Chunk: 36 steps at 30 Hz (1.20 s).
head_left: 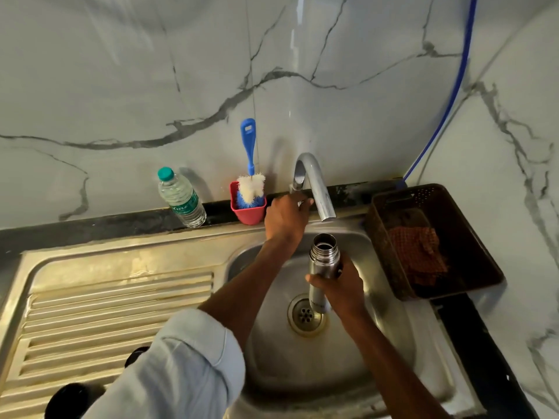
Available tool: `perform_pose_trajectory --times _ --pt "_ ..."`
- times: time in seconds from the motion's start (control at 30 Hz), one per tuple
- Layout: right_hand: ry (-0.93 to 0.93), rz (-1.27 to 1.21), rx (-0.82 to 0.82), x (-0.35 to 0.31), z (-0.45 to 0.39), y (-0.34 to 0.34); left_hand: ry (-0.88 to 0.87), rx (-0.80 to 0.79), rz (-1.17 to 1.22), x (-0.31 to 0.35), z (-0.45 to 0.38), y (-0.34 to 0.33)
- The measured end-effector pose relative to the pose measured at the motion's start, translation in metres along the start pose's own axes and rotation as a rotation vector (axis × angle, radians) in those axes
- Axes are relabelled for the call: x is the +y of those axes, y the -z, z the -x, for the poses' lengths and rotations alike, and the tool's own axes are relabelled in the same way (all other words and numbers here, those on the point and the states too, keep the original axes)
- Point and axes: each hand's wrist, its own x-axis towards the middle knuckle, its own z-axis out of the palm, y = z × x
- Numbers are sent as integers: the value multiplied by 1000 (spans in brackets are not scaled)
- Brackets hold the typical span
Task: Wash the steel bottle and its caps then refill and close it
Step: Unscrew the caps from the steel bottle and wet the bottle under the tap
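I see the steel bottle point(323, 269) upright and uncapped at centre frame, over the sink point(348, 373) basin and just under the tap point(314, 186) spout. My right hand point(340, 287) has its grip clamped around the bottle's body. My left hand point(286, 217) reaches to the tap's base, fingers curled there, probably on a handle I can't make out. Left of the tap stand a red cup point(248, 210) holding a bottle brush point(249, 167) and a plastic water bottle point(181, 198). A brown basket point(390, 255) sits at right.
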Motion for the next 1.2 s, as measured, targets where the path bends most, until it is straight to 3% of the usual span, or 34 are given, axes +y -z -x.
perform_pose_trajectory --times 0.27,0.4,0.53,0.67,0.77,0.83,0.9,0.97,1.03,1.07,1.1,1.17,1.2 --pt "-29 -58 -75 2 11 -14 -3 -63 43 -7 -7 0" --pt "-66 -127 -87 6 16 -14 38 -90 228 -21 15 11" --pt "-188 -410 -74 2 29 -5 159 18 374 -59 89 20" --pt "-314 -748 -188 -5 47 -2 322 -81 585 -84 162 39" --pt "-441 -927 -223 -17 62 -7 348 -130 733 -78 194 60" --pt "-468 -946 -268 -23 71 -5 381 -75 810 -70 202 76" --pt "-483 -786 -360 -30 79 -2 397 23 774 -64 204 86" --pt "-365 -326 -361 -25 86 3 378 115 604 -58 204 95" --pt "-64 210 -144 -16 85 10 293 141 378 -48 201 104" --pt "109 298 -87 -16 86 15 237 140 265 -41 199 109" --pt "278 295 -136 -15 85 18 182 132 186 -32 198 113" --pt "485 243 -373 -13 85 15 93 89 127 -15 195 119" --pt "486 227 -449 -19 92 13 67 55 129 -8 194 122"
